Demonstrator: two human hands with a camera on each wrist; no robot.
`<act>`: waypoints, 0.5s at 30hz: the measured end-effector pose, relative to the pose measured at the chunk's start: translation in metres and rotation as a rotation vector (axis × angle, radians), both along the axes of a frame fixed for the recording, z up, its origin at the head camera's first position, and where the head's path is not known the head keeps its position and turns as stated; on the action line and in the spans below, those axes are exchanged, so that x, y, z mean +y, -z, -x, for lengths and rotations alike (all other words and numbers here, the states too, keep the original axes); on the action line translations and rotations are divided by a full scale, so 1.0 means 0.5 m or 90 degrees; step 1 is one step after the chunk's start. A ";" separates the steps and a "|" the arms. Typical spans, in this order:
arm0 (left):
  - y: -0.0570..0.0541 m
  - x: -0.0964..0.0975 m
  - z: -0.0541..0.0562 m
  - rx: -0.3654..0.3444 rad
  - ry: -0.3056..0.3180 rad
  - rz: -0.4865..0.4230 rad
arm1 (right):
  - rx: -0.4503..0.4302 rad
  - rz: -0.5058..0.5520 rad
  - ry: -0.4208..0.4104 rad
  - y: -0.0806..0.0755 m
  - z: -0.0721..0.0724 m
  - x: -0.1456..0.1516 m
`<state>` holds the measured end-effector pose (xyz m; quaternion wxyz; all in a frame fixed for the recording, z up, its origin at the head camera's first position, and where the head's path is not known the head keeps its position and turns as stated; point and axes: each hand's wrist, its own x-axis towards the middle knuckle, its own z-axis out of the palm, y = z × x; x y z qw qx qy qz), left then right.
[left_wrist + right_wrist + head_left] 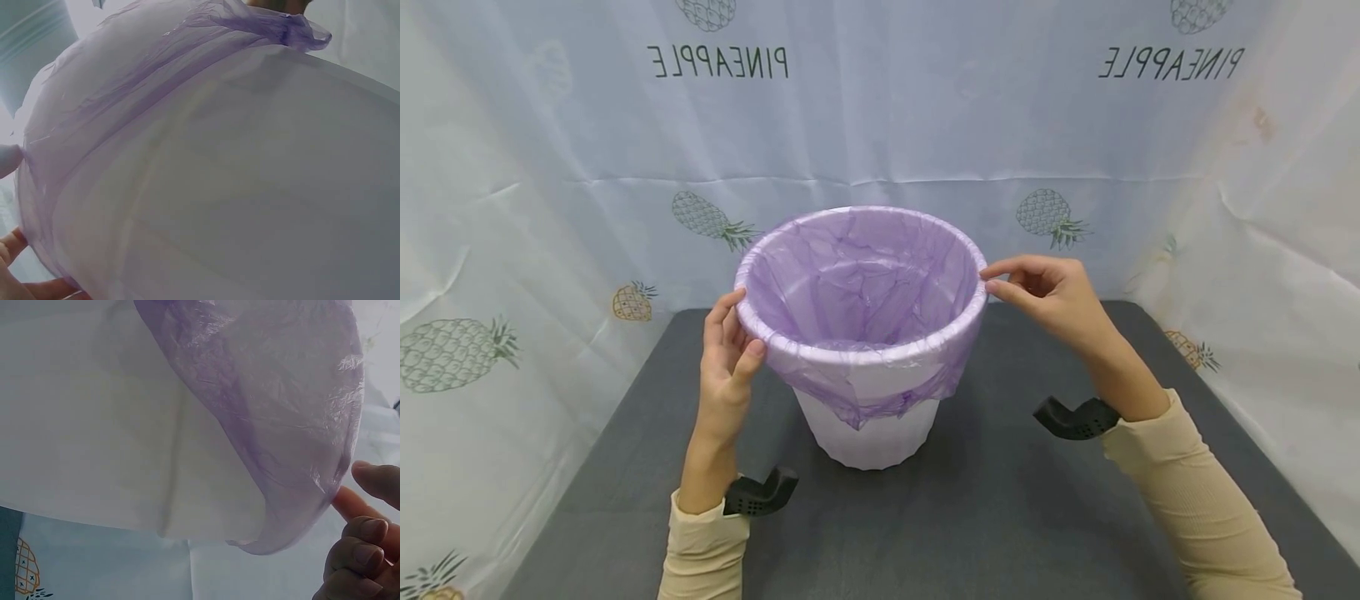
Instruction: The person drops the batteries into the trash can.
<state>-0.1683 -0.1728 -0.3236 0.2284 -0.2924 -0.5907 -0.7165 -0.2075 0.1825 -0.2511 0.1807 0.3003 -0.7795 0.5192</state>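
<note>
A white trash can (868, 433) stands upright, lined with a thin purple trash bag (865, 304). The bag is folded over the rim all round and hangs down outside in a ragged edge, bunched darker at the front. At the left of the rim rests my left hand (724, 358), thumb toward the front and fingers spread farther back. My right hand (1048, 296) touches the right of the rim with its index fingertip, thumb close by. In the right wrist view a gap shows between that thumb (378, 481) and the index finger, and the other fingers are bent.
A dark grey table (1000, 517) lies under the can. White curtains (880, 117) printed with pineapples surround it at the back and both sides. A black wrist mount (763, 492) sticks out from the left wrist, another mount (1075, 418) from the right.
</note>
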 end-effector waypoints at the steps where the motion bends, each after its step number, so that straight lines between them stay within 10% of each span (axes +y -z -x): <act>1: 0.000 0.000 0.001 0.005 0.003 0.001 | 0.000 0.001 0.002 0.001 -0.001 0.002; 15: 0.011 0.026 0.027 0.011 -0.013 -0.023 | -0.036 0.016 0.073 0.020 0.003 0.040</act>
